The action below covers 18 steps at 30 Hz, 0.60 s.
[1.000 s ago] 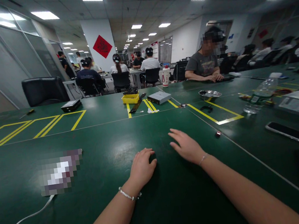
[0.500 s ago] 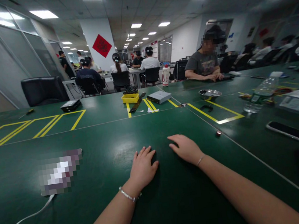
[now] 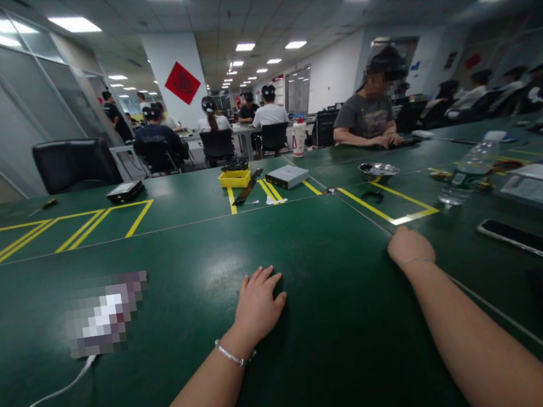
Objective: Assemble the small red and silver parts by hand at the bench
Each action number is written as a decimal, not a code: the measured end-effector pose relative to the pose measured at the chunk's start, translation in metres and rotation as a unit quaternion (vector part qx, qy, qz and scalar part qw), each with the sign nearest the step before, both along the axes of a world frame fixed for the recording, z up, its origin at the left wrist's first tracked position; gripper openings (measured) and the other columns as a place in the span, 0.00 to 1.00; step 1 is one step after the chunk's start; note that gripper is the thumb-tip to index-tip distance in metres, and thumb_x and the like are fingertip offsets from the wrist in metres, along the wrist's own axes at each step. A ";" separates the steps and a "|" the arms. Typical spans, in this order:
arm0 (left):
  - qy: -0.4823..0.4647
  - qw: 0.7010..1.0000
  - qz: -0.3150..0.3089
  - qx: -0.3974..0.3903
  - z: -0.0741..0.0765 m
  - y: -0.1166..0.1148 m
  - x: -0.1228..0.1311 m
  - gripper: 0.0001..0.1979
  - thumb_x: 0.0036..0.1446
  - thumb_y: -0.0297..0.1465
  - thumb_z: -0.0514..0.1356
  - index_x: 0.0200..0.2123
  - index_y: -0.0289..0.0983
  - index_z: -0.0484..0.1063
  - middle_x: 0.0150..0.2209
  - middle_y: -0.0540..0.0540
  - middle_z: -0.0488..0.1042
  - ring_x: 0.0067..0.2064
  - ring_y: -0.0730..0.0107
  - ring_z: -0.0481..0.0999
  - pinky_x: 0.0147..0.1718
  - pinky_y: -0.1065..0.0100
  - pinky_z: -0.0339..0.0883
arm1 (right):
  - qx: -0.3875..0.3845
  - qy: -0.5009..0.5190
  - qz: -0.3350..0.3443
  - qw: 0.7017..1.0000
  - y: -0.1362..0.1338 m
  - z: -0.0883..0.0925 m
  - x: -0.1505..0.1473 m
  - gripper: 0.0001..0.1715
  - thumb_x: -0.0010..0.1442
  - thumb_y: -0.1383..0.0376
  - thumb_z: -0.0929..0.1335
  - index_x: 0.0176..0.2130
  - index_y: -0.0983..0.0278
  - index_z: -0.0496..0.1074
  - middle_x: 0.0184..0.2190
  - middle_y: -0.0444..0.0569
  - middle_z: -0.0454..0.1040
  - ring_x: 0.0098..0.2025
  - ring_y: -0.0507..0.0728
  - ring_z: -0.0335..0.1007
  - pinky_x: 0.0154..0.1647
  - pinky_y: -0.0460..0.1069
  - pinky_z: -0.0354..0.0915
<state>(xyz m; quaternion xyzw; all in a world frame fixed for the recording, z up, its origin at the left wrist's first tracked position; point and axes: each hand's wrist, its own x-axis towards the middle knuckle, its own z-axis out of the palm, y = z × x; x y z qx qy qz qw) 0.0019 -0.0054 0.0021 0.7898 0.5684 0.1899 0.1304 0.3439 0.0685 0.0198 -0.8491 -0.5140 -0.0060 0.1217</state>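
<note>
Flat on the green tabletop [image 3: 201, 388], my left hand [image 3: 261, 302] lies with its fingers spread and holds nothing. My right hand [image 3: 411, 246] is out to the right, by the thin seam across the table. Its fingers are curled and point away from me, mostly hidden behind the back of the hand. The spot it covers is where a small shiny reddish piece lay. Whatever the fingers hold cannot be seen. To the right of this hand lies a black phone [image 3: 534, 244].
A clear plastic bottle [image 3: 472, 172], a grey box [image 3: 542, 184] and a steel bowl [image 3: 379, 171] stand at the right. Farther back are a yellow tray [image 3: 235, 179] and a silver box [image 3: 287, 176]. A blurred-out device [image 3: 108, 315] with a white cable lies left. A person sits across.
My right hand has moved right, from beside the left hand onto the small reddish piece, and its fingers have curled. My left hand has stayed put. Another person's hand shows at the right edge.
</note>
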 end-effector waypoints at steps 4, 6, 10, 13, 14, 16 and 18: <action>0.002 1.000 -0.001 0.004 0.000 0.000 0.000 0.21 0.51 0.37 0.51 0.49 0.43 0.61 0.56 0.47 0.57 0.58 0.60 0.51 0.54 0.51 0.41 | -0.058 -0.011 -0.025 0.998 0.001 0.006 -0.001 0.17 0.51 0.68 0.57 0.39 0.71 0.66 0.37 0.63 0.68 0.37 0.63 0.67 0.32 0.54 0.63; 0.001 1.000 0.001 0.007 0.000 0.000 0.000 0.20 0.51 0.36 0.51 0.49 0.43 0.61 0.55 0.47 0.58 0.58 0.60 0.51 0.54 0.51 0.42 | -0.062 -0.012 -0.022 0.998 0.001 0.009 -0.002 0.18 0.50 0.67 0.57 0.39 0.70 0.67 0.37 0.63 0.68 0.37 0.64 0.67 0.31 0.55 0.63; 0.002 1.000 0.007 0.003 0.001 0.000 0.001 0.20 0.50 0.35 0.52 0.49 0.43 0.62 0.55 0.47 0.58 0.58 0.60 0.51 0.54 0.52 0.42 | -0.056 -0.025 -0.028 0.998 -0.002 0.012 -0.006 0.19 0.49 0.67 0.58 0.39 0.71 0.68 0.38 0.64 0.68 0.39 0.65 0.66 0.31 0.55 0.63; 0.004 1.000 0.007 -0.001 0.002 -0.001 0.001 0.20 0.50 0.35 0.52 0.49 0.43 0.61 0.56 0.47 0.57 0.58 0.60 0.50 0.54 0.52 0.42 | -0.046 -0.032 -0.028 0.998 -0.006 0.014 -0.010 0.20 0.49 0.66 0.58 0.39 0.72 0.69 0.39 0.65 0.66 0.40 0.66 0.65 0.31 0.55 0.63; 0.004 1.000 0.006 -0.001 0.002 -0.001 0.001 0.20 0.50 0.35 0.52 0.49 0.43 0.62 0.56 0.47 0.57 0.58 0.60 0.50 0.54 0.51 0.42 | -0.042 -0.035 -0.026 0.998 -0.007 0.015 -0.010 0.21 0.49 0.66 0.58 0.39 0.72 0.69 0.40 0.65 0.66 0.40 0.66 0.64 0.32 0.55 0.63; 0.003 1.000 0.004 0.003 0.001 0.000 0.000 0.20 0.50 0.35 0.51 0.49 0.43 0.62 0.55 0.47 0.58 0.58 0.60 0.51 0.54 0.51 0.42 | -0.036 -0.040 -0.022 0.998 -0.009 0.018 -0.011 0.21 0.50 0.65 0.58 0.40 0.73 0.69 0.42 0.65 0.64 0.42 0.67 0.62 0.33 0.56 0.63; 0.001 1.000 0.004 0.009 0.000 0.000 0.000 0.20 0.50 0.36 0.52 0.49 0.43 0.62 0.55 0.47 0.58 0.58 0.59 0.51 0.54 0.51 0.42 | -0.030 -0.043 -0.018 0.998 -0.009 0.021 -0.013 0.21 0.51 0.64 0.57 0.39 0.72 0.70 0.42 0.66 0.64 0.43 0.67 0.61 0.34 0.56 0.62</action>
